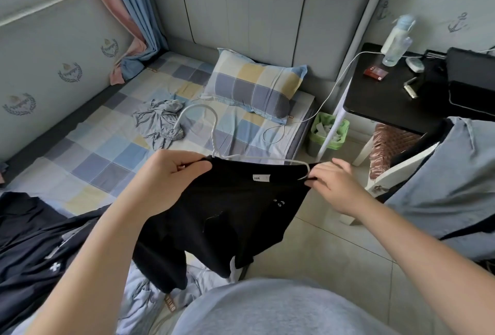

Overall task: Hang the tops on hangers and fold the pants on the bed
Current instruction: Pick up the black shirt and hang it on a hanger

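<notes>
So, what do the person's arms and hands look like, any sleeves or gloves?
Both forearms are bare, no sleeves in view. The left hand and right hand wear no gloves, rings or watch. A grey top shows below.

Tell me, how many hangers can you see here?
1: a white hanger inside the black top, which the left hand and right hand hold up. More may hide under the heaped clothes.

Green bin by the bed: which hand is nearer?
Right. The right hand holds the black top directly below the green bin in view; the left hand holds it well to the bin's left.
</notes>
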`<action>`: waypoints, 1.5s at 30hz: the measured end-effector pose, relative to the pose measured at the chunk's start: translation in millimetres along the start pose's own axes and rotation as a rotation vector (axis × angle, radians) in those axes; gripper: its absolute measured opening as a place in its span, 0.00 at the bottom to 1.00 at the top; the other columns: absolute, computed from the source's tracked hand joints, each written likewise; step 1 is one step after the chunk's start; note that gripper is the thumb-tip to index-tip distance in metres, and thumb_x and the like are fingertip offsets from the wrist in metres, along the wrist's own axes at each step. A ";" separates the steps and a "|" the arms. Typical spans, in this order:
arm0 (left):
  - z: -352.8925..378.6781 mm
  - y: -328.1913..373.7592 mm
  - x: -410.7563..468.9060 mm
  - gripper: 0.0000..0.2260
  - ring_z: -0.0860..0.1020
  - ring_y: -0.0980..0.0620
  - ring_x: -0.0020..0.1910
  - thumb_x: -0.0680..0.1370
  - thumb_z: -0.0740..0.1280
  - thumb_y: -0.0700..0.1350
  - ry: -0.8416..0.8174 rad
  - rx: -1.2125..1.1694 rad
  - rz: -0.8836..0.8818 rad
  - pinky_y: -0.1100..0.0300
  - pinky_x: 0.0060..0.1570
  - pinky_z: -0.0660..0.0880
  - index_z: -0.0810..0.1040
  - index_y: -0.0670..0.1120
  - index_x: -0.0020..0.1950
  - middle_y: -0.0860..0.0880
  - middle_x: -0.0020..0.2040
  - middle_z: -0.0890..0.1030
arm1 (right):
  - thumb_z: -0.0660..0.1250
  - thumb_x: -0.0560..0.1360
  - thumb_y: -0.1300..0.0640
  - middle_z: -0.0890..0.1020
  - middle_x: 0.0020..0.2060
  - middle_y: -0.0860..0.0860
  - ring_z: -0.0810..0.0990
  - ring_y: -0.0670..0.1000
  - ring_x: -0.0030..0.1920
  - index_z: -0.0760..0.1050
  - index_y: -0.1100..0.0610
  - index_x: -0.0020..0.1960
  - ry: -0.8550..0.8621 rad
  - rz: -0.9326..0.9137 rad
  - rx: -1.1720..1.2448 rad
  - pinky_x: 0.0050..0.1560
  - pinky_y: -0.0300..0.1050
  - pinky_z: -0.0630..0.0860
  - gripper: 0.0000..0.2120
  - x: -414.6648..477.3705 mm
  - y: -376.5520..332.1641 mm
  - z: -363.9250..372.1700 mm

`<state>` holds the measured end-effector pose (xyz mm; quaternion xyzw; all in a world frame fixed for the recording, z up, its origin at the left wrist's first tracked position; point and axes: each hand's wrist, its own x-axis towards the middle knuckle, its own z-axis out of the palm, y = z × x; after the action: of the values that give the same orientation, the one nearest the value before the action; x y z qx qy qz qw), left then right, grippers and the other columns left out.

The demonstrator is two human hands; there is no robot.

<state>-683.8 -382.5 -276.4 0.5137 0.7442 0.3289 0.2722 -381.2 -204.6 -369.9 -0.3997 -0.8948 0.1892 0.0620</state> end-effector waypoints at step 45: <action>30.8 -5.4 15.9 0.12 0.77 0.55 0.50 0.79 0.69 0.42 0.085 0.046 0.051 0.59 0.48 0.73 0.76 0.55 0.60 0.56 0.51 0.79 | 0.63 0.74 0.39 0.74 0.26 0.56 0.71 0.55 0.27 0.80 0.49 0.39 0.159 -0.132 0.573 0.33 0.49 0.71 0.16 -9.0 -72.0 -102.4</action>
<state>-669.2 -362.5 -301.2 0.5242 0.7491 0.3401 0.2200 -398.1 -225.5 -247.3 -0.3205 -0.8213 0.3977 0.2541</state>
